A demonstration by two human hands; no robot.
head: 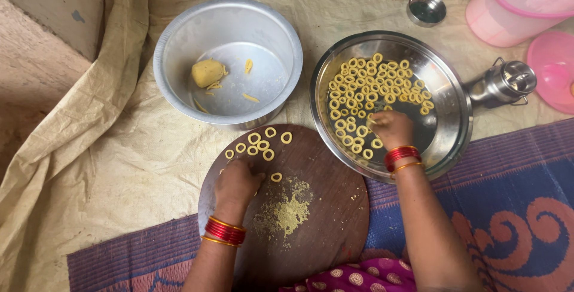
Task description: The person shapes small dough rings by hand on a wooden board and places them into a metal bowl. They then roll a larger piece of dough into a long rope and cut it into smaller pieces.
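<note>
Fingers (pixel 254 178) of our left hand (pixel 236 185) are curling on the wooden board (pixel 335 208); our right hand (pixel 391 127) is pinching soft, fragile dough rings (pixel 365 89) lightly by their edges over the steel plate (pixel 448 130), centre right

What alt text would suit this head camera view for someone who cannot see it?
A person's right hand rests among small dough rings in a steel plate, while the left hand presses on a round wooden board holding more rings. Behind, a metal pot holds a dough lump.
</note>
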